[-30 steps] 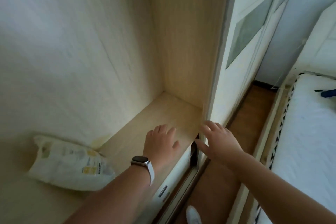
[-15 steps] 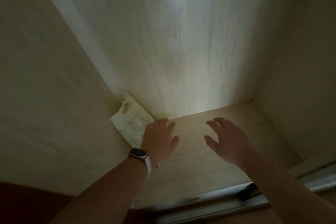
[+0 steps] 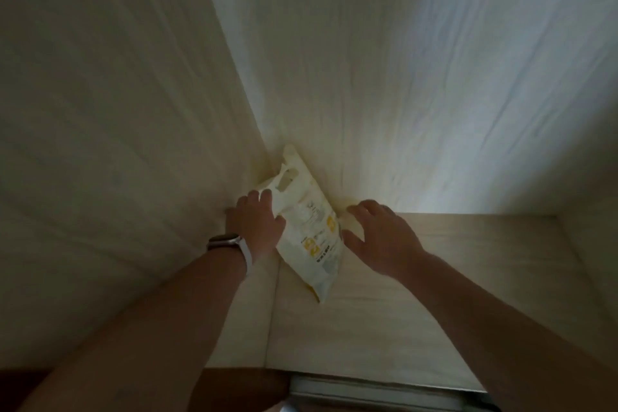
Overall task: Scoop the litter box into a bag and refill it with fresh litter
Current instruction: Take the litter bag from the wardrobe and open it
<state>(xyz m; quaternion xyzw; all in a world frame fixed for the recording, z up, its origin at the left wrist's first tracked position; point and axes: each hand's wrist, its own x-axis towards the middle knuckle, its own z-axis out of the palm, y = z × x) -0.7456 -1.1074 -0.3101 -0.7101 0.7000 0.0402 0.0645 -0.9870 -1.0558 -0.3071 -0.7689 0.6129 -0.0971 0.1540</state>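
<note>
Fetching fresh litter seems the step in hand: the litter bag (image 3: 314,237) sits in the shelf's (image 3: 434,294) back-left corner, the left hand (image 3: 255,226) on its edge, grip unclear, the right hand (image 3: 381,237) spread loose just beside it, so next both fingers should clasp and lift it.

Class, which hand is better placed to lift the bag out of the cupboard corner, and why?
Left. The left hand touches the bag just beside its cut-out handle; the right hand is open beside the bag, gripping nothing.
</note>
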